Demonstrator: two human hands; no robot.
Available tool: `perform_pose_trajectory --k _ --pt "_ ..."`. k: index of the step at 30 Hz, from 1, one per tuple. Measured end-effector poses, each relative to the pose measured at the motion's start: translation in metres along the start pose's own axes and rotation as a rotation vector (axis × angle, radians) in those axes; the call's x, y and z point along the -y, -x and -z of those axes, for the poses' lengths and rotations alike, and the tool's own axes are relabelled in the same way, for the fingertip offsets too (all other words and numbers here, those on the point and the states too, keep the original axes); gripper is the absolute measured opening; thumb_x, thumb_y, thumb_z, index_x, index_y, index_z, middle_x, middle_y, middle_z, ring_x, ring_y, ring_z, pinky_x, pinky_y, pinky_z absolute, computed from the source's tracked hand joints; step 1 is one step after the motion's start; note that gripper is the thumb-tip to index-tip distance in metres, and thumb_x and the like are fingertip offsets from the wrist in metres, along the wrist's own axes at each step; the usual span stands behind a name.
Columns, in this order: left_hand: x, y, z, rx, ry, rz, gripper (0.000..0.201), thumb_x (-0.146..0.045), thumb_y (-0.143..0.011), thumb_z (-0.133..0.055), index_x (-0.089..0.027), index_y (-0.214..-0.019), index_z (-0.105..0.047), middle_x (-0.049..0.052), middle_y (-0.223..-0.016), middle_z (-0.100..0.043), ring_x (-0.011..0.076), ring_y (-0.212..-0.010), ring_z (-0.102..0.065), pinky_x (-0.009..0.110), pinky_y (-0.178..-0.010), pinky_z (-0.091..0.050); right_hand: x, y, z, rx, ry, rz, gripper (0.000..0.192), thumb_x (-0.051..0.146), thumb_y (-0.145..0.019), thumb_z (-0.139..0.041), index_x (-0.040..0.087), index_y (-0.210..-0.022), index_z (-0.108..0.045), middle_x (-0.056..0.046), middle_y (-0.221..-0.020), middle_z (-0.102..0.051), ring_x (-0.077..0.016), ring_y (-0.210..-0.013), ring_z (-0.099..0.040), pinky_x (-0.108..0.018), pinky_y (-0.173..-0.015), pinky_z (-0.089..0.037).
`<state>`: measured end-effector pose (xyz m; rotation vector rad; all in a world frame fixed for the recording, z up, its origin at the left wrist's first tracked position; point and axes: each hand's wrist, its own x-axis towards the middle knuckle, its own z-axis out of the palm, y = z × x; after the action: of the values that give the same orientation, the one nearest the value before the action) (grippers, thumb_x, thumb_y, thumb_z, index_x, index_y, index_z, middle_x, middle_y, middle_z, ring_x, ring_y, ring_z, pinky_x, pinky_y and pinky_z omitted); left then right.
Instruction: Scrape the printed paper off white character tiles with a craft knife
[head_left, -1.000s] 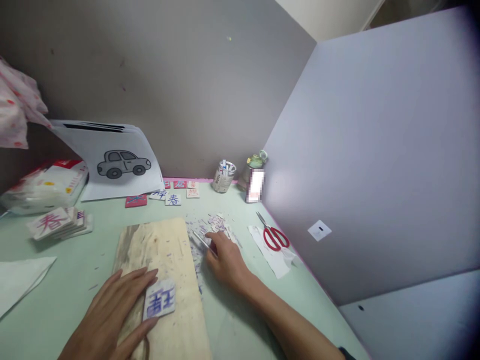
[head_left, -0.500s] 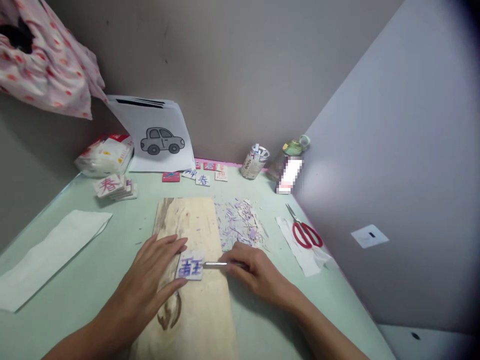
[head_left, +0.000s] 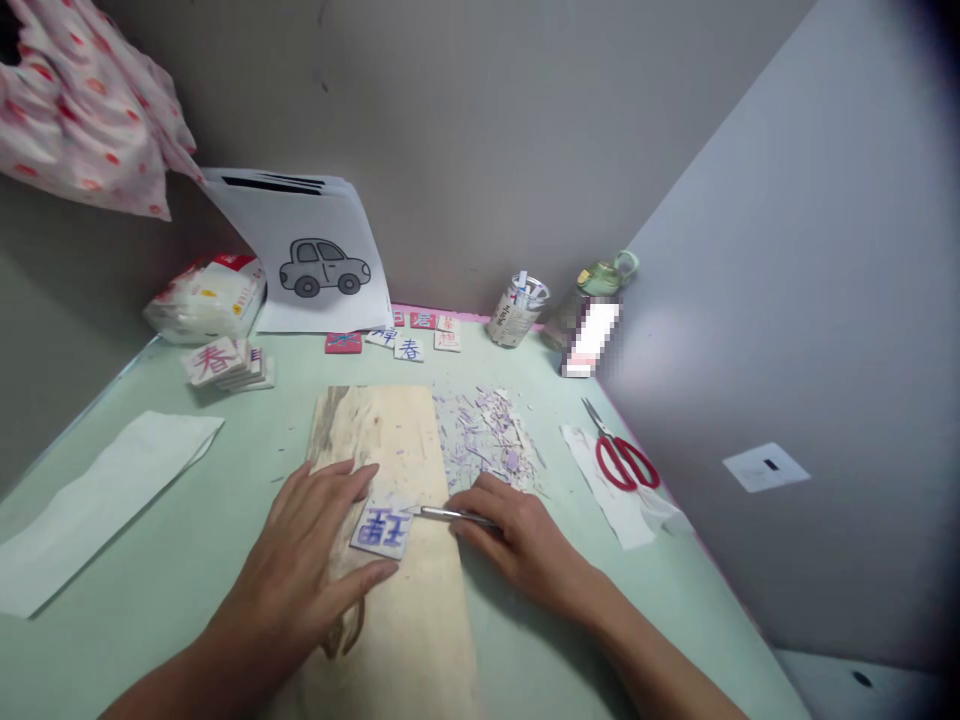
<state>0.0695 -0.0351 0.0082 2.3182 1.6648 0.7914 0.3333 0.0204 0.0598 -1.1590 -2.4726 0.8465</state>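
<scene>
Down on the pale green worktop (head_left: 187,520), a wooden board (head_left: 390,570) lies with its long axis running from the person toward the back wall, and a small square tile (head_left: 381,529) printed with a blue character sits on it near the middle. The left hand (head_left: 315,545) rests flat on the board, its fingers spread around the tile: the forefinger lies along the tile's far edge and the thumb along its near edge, so the grip brackets the tile from the left without lifting it. The right hand (head_left: 517,535) pinches a thin metal tool (head_left: 446,514) between thumb and fingertips; the tool lies almost level, its long axis running left to right, with its tip pointing left and touching the tile's upper right corner. Just beyond the right hand, a heap of purple and white shavings (head_left: 487,440) covers the worktop beside the board's right edge. Farther right, red-handled scissors (head_left: 622,455) lie on a strip of white paper, blades pointing to the back wall. At the back stand a small can (head_left: 516,312) holding scraps, a row of small tiles (head_left: 409,345), and a sheet with a car drawing (head_left: 322,268) leaning on the wall. At the left are a stack of tiles (head_left: 225,362) with a red character on top, a packet of tissues (head_left: 206,298), and a white folded paper (head_left: 97,500).
</scene>
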Motion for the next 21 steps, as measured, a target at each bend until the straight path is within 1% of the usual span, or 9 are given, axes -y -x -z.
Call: perform_pose_trajectory --k 2,5,7,10,12,16,19,21 --pt "-0.004 -0.004 -0.003 -0.028 -0.050 -0.032 0.074 -0.053 -0.086 -0.065 -0.023 -0.146 -0.033 0.012 -0.134 -0.057 0.0328 -0.132 -0.046 0.058 -0.119 -0.020 -0.001 0.000 -0.003 0.002 0.016 0.007 0.020 0.026 -0.101 -0.051 0.024 -0.113 -0.066 -0.003 -0.092 -0.060 -0.0133 -0.076 -0.056 -0.025 -0.066 -0.041" --pt "-0.009 -0.009 -0.006 -0.082 -0.089 -0.074 0.069 -0.046 -0.088 -0.063 -0.019 -0.145 -0.034 0.012 -0.128 -0.059 0.0316 -0.129 -0.048 0.057 -0.119 -0.018 -0.002 0.000 -0.005 -0.003 0.032 -0.001 0.020 0.026 -0.101 -0.050 0.025 -0.114 -0.066 -0.002 -0.092 -0.060 -0.0136 -0.076 -0.057 -0.025 -0.066 -0.040" --pt "-0.009 -0.010 -0.006 -0.076 -0.091 -0.081 0.062 -0.035 -0.091 -0.056 -0.019 -0.147 -0.033 0.011 -0.132 -0.057 0.0288 -0.132 -0.045 0.053 -0.120 -0.017 -0.002 0.000 -0.004 -0.014 0.032 -0.005 0.023 0.024 -0.101 -0.050 0.026 -0.119 -0.064 -0.002 -0.092 -0.060 -0.0143 -0.077 -0.057 -0.026 -0.066 -0.040" --pt "-0.005 -0.006 -0.006 -0.026 -0.089 -0.085 0.060 -0.024 -0.092 -0.047 -0.021 -0.149 -0.029 0.009 -0.143 -0.051 0.0244 -0.141 -0.036 0.047 -0.122 -0.014 -0.003 0.000 -0.002 -0.037 0.004 0.003 0.027 0.024 -0.102 -0.047 0.028 -0.124 -0.063 -0.002 -0.090 -0.060 -0.0147 -0.077 -0.057 -0.026 -0.067 -0.040" --pt "-0.002 -0.004 -0.005 -0.022 -0.078 -0.076 0.060 -0.026 -0.092 -0.048 -0.022 -0.149 -0.029 0.008 -0.144 -0.050 0.0244 -0.142 -0.035 0.046 -0.122 -0.015 -0.004 0.000 -0.002 -0.046 -0.016 0.008 0.026 0.025 -0.103 -0.047 0.028 -0.121 -0.065 -0.002 -0.089 -0.059 -0.0144 -0.076 -0.056 -0.026 -0.067 -0.041" --pt "0.001 -0.006 -0.002 -0.044 -0.058 -0.053 0.059 -0.042 -0.092 -0.059 -0.023 -0.143 -0.037 0.009 -0.133 -0.057 0.0287 -0.132 -0.046 0.051 -0.119 -0.020 -0.005 -0.002 -0.009 -0.066 0.003 0.028 0.024 0.024 -0.100 -0.050 0.027 -0.117 -0.067 -0.003 -0.093 -0.059 -0.0148 -0.078 -0.057 -0.026 -0.067 -0.042" --pt "0.002 -0.008 0.001 -0.032 -0.043 -0.027 0.056 -0.042 -0.093 -0.059 -0.024 -0.142 -0.037 0.008 -0.128 -0.061 0.0286 -0.124 -0.051 0.052 -0.117 -0.024 -0.005 -0.003 -0.016 -0.117 0.044 0.051 0.025 0.022 -0.100 -0.049 0.025 -0.116 -0.068 -0.005 -0.096 -0.059 -0.0158 -0.080 -0.057 -0.027 -0.067 -0.043" --pt "0.003 -0.008 0.002 -0.027 -0.026 0.000 0.059 -0.043 -0.093 -0.059 -0.027 -0.145 -0.035 0.006 -0.125 -0.063 0.0293 -0.121 -0.053 0.051 -0.112 -0.031 -0.005 -0.003 -0.018 -0.137 0.046 0.061 0.025 0.022 -0.100 -0.048 0.024 -0.115 -0.069 -0.005 -0.094 -0.060 -0.0158 -0.080 -0.057 -0.027 -0.066 -0.043"
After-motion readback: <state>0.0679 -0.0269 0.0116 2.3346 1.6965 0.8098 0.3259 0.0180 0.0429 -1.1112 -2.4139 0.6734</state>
